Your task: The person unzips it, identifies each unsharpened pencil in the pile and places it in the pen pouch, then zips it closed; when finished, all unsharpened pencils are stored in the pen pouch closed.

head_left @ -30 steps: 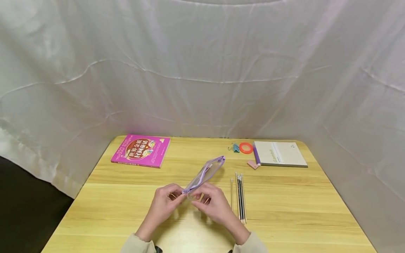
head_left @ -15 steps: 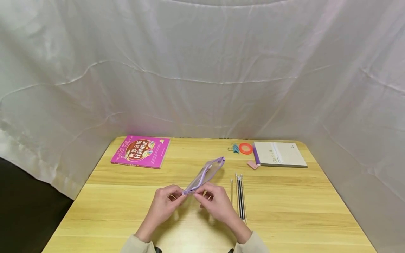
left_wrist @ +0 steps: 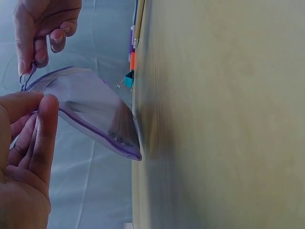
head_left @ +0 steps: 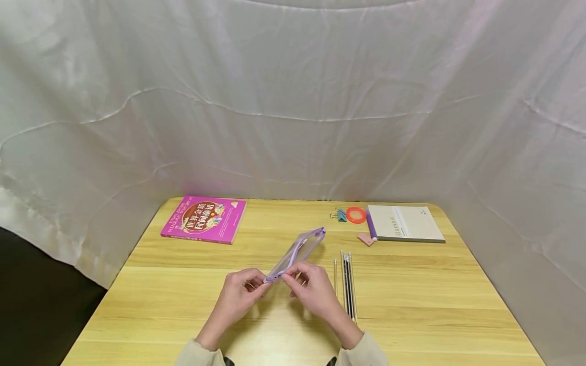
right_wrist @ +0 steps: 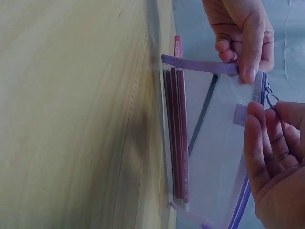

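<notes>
A see-through zip pouch (head_left: 313, 244) with purple trim is held up between both hands over the table. The left hand (head_left: 239, 294) pinches its near corner between thumb and index finger. At the zipper's near end, the right hand (head_left: 313, 291) pinches the ring pull (right_wrist: 271, 99) with thumb and fingertip, plain in the right wrist view. Several dark red pencils (right_wrist: 177, 138) lie inside along the pouch's bottom, and a dark stick slants beside them. The pouch's lower edge sits close over the tabletop in both wrist views.
Several pencils (head_left: 350, 290) lie just right of the right hand. Farther back are a pink eraser (head_left: 365, 238), a teal binder clip (head_left: 341, 215), an orange ring (head_left: 356, 215), a purple marker (head_left: 371, 225) and a notebook (head_left: 409, 222). A pink book (head_left: 203, 218) lies back left.
The right hand has shifted slightly right and up along the zipper's near end, drawing the ring pull with it. The left hand and the pouch have stayed nearly in place.
</notes>
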`<state>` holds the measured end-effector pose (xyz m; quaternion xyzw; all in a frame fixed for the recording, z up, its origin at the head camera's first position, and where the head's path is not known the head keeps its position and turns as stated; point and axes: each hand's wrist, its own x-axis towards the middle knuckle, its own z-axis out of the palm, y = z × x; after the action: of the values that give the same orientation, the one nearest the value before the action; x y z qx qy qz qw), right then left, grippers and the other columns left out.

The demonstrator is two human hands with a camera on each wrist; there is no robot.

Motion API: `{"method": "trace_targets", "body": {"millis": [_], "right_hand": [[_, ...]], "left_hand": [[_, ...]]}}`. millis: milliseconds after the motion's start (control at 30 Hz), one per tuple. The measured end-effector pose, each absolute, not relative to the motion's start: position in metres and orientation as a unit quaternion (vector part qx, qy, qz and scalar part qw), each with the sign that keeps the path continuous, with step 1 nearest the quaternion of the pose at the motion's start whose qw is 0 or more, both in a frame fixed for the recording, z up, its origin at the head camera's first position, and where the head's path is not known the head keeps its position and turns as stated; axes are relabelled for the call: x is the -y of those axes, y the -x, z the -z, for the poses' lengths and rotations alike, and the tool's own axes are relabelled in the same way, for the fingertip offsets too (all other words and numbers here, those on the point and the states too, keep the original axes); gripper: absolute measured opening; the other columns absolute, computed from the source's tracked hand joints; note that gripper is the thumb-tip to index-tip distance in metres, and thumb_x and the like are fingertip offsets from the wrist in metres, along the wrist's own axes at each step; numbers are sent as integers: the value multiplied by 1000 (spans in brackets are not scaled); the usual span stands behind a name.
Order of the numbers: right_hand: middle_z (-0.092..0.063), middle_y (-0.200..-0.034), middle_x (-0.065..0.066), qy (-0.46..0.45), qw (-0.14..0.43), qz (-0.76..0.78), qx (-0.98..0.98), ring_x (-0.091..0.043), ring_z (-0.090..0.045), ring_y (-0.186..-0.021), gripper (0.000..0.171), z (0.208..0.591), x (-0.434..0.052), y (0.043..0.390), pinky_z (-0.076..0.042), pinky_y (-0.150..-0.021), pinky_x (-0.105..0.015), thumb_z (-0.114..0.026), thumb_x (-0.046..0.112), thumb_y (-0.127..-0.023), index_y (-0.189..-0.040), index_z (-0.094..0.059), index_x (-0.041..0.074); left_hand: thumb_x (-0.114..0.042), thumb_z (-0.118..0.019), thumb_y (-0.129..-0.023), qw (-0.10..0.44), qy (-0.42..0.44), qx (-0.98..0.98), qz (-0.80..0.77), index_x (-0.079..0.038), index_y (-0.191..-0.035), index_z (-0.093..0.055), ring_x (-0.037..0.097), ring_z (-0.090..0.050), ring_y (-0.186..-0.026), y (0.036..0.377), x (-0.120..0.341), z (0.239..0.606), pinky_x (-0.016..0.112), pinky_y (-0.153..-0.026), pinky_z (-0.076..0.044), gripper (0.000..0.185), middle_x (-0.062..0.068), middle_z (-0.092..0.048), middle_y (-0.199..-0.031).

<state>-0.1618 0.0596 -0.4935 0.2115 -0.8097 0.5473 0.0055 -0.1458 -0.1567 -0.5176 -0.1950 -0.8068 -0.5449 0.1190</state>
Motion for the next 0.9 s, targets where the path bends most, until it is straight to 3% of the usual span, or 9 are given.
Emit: {"method": "trace_targets", "body": {"millis": [267,533,767,900], "right_hand": [[-71,-80,-6,-208,5,-514,833,-14,-67,-58,7,495,-60,166,-56,-52,-23,-73,15,-97,-91,-73,12],[-74,-88,-18,-148,-34,-498,854,-30,-72,-68,8,489,-86,189,-56,-54,-25,-72,14,-97,-96,-74,6],[-67,-92,-21,-35,58,-470,880,-34,-73,-67,10,488,-139,224,-52,-49,-21,-71,9,-97,-94,-72,-1],[-60,-97,-18,-29,58,-461,885,-33,-74,-70,12,485,-152,231,-54,-51,-20,-71,10,-98,-93,-72,-1]], "left_hand": [[-4,-78,-90,113,201,808,543,-13,-86,-74,4,-64,-61,146,159,521,26,-55,-58,11,5,-73,-73],[-7,-79,-91,97,200,819,530,-12,-86,-74,2,-62,-61,141,167,519,25,-55,-57,8,4,-72,-72],[-6,-78,-91,102,165,831,521,-15,-85,-74,1,-58,-58,135,189,518,23,-50,-53,11,-6,-67,-69],[-3,-77,-91,95,168,835,515,-13,-87,-75,1,-59,-59,133,196,517,23,-50,-53,11,-4,-68,-70]]}}
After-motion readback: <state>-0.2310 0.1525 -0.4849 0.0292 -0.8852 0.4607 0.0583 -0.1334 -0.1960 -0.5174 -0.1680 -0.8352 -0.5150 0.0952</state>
